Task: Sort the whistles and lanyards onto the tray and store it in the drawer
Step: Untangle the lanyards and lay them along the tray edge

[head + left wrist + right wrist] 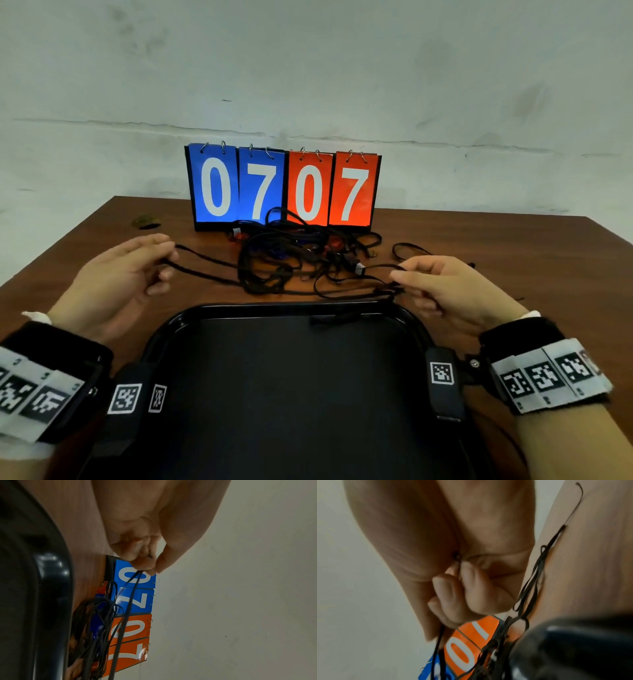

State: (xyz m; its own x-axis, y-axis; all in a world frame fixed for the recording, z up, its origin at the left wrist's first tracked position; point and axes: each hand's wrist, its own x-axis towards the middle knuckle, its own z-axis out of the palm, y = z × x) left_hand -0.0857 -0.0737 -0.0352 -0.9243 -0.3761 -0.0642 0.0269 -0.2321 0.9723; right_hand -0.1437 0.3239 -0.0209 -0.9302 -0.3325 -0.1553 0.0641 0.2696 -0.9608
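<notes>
Pinching a thin black lanyard cord (202,272), the left grip (120,277) hangs left of the tangled lanyard-and-whistle pile (284,263) on the brown surface (96,240). The right grip (452,291) pinches cords (387,291) beyond the black plastic tray (291,309)

Dim flat light, soft shadows; glare on tray (51,563); wrist pics blurry w/ edge distortion.

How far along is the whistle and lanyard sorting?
Done: nothing clearly on the tray yet. In hand: left hand and right hand each pinch black strands leading into the lanyard tangle behind the tray. Left: untangling, the red whistle in the pile, loading the tray, stowing it; no drawer in view.
</notes>
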